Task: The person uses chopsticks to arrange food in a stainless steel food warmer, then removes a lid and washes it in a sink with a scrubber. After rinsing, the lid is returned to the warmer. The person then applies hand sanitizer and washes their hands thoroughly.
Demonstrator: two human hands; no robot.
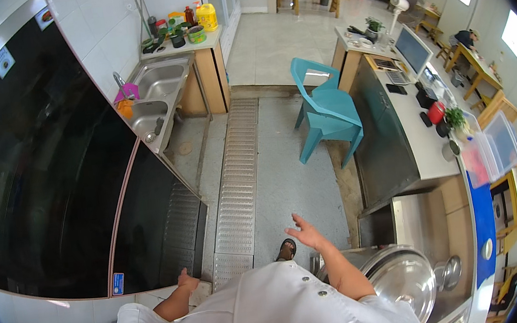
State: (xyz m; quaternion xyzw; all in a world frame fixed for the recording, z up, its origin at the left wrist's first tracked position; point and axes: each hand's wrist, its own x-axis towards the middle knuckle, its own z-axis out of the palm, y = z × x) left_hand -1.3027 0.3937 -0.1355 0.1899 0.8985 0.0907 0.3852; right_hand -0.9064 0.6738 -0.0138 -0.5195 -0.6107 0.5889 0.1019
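Note:
My right hand (308,234) is held out over the grey floor, palm down, fingers apart and with nothing in it. Below it one sandalled foot (287,249) shows on the floor. Low at my side, my left hand (187,282) hangs near the bottom corner of a dark glossy cabinet front (154,224); it appears to hold nothing, its fingers partly hidden by the angle. A large round metal lid (404,284) lies by my right forearm. Ahead to the right stands a teal plastic chair (327,106).
A metal drain grating (236,179) runs along the floor. Left is a double steel sink (162,83) with purple and orange cloths; a yellow jug (207,17) stands beyond. On the right, a counter (426,149) carries a monitor (414,50) and plastic boxes (482,151). People sit at distant tables.

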